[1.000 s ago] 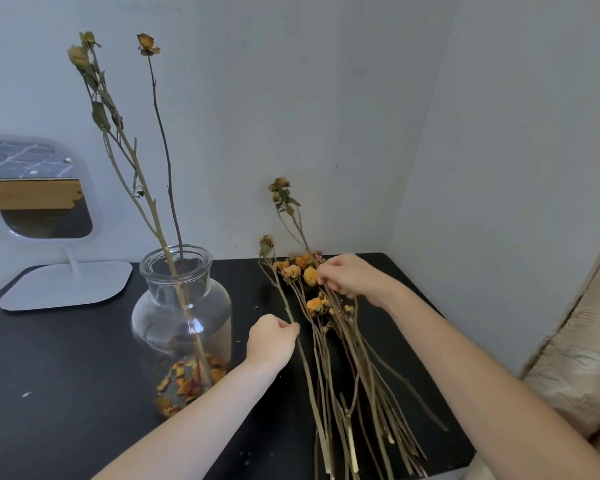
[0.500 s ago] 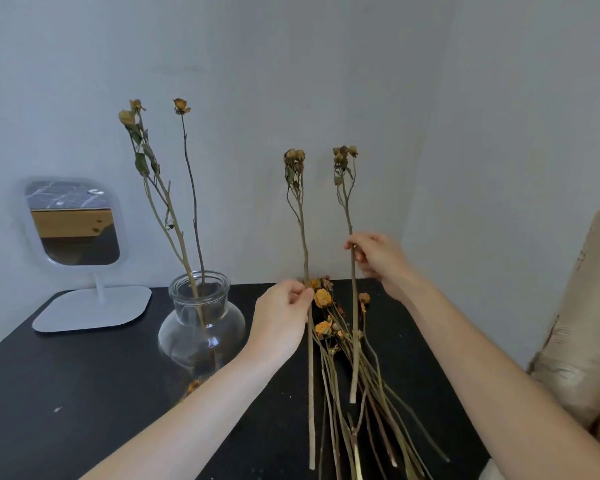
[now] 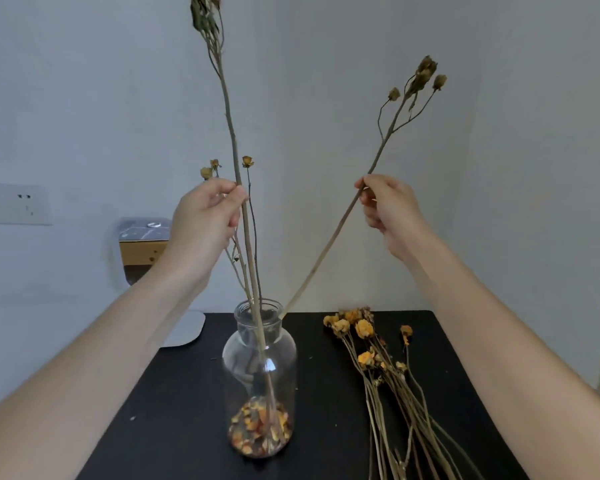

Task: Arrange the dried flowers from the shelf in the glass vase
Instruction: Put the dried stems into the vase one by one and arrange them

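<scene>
— Pale grey walls (image 3: 361,98) meet in a corner behind a black table (image 3: 174,403). What sits on it?

— A clear glass vase (image 3: 260,368) stands near the middle, with a layer of orange and brown dried petals (image 3: 260,431) in its bottom. To its right, apart from it, a bundle of dried flowers (image 3: 388,382) lies flat, its yellow heads pointing toward the wall.

— And behind the arms?

— A white-framed mirror (image 3: 136,251) on a flat white base at the left, mostly hidden by the left forearm, and a wall socket plate (image 3: 13,203) further left.

— What is the left hand doing?

— The left hand (image 3: 205,226) is curled around a tall dried stem (image 3: 234,143), thumb and fingers pinching it. That stem runs down through the vase's neck into the petals; its withered head reaches the top edge of the view.

— The right one?

— The right hand (image 3: 388,209) pinches a second dried stem (image 3: 329,244) between thumb and forefinger, the other fingers loosely folded. This stem leans to the right, with its lower end at the vase's rim and its branching brown buds up high.

— Anything else in the vase?

— Thinner stems with small orange buds (image 3: 247,161) stand in it, just beside the left hand.
</scene>
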The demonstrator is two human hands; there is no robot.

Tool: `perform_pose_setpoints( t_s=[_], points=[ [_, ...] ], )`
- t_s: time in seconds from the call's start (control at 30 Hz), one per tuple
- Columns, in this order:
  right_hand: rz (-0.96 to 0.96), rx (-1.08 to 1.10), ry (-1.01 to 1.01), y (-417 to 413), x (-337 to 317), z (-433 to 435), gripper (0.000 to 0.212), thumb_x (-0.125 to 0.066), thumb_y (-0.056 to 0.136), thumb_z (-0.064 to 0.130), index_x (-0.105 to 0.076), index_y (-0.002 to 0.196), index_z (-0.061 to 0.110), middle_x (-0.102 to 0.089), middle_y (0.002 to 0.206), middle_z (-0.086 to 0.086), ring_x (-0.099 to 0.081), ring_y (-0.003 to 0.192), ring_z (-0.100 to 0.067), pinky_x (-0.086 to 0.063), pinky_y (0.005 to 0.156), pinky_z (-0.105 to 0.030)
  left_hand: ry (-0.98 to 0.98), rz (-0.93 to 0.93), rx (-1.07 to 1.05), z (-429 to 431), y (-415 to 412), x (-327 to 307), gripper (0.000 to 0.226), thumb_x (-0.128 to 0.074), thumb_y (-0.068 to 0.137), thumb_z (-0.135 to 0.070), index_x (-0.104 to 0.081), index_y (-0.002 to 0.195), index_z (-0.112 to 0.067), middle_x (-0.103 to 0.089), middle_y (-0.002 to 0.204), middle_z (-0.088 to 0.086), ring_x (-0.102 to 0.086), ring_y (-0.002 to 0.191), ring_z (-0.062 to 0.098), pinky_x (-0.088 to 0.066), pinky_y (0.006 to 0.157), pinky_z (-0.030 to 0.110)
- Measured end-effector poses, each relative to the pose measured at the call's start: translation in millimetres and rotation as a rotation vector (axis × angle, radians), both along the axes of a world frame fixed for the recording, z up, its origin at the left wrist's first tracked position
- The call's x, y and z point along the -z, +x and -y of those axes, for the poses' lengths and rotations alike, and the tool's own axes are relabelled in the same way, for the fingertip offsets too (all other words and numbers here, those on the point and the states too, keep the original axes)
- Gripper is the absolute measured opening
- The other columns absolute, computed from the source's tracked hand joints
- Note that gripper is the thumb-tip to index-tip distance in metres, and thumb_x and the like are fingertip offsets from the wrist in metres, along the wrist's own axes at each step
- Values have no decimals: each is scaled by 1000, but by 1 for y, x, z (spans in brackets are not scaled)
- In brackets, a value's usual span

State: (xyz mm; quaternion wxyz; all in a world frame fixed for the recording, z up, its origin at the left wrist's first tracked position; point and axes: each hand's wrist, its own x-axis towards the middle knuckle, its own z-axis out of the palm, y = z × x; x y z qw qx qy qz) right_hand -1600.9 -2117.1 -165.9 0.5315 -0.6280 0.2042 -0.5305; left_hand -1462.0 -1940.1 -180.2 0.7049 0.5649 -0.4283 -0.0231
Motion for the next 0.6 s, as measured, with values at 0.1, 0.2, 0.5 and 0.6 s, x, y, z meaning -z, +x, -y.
perform_pose_setpoints(
  t_s=[0.1, 0.2, 0.5, 0.6],
  points=[
    [30, -15, -41, 12, -11, -12, 26, -42, 90, 8, -56, 68, 13, -42, 57, 2, -28, 31, -4, -19, 33, -15, -56, -26, -35, -7, 12, -14, 21, -50, 94, -16, -55, 75, -20, -37, 58, -1, -29, 30, 1, -22, 33, 10],
    [29, -12, -82, 22, -15, -20, 26, -42, 90, 9, -55, 68, 14, -43, 57, 2, -28, 32, -4, -20, 34, -15, -82, -19, -52, -9, 21, -19, 19, -48, 95, -17, -56, 78, -20, -38, 59, -1, -30, 32, 2, -23, 34, 10],
    [-47, 9, -188, 40, -5, -29, 27, -43, 93, 13, -56, 69, 17, -44, 58, 3, -32, 37, -2, -26, 37, -12, -71, -4, -73, 2, 37, 4, 21, -48, 96, -20, -56, 78, -27, -39, 56, -6, -31, 37, 2, -25, 36, 10],
    [-109, 4, -209, 44, 5, -32, 26, -42, 94, 14, -56, 72, 16, -46, 60, 2, -34, 42, -4, -27, 38, -11, -39, 7, -67, 4, 43, 20, 20, -48, 95, -22, -58, 79, -28, -39, 54, -7, -32, 37, 2, -26, 38, 10]
  ],
)
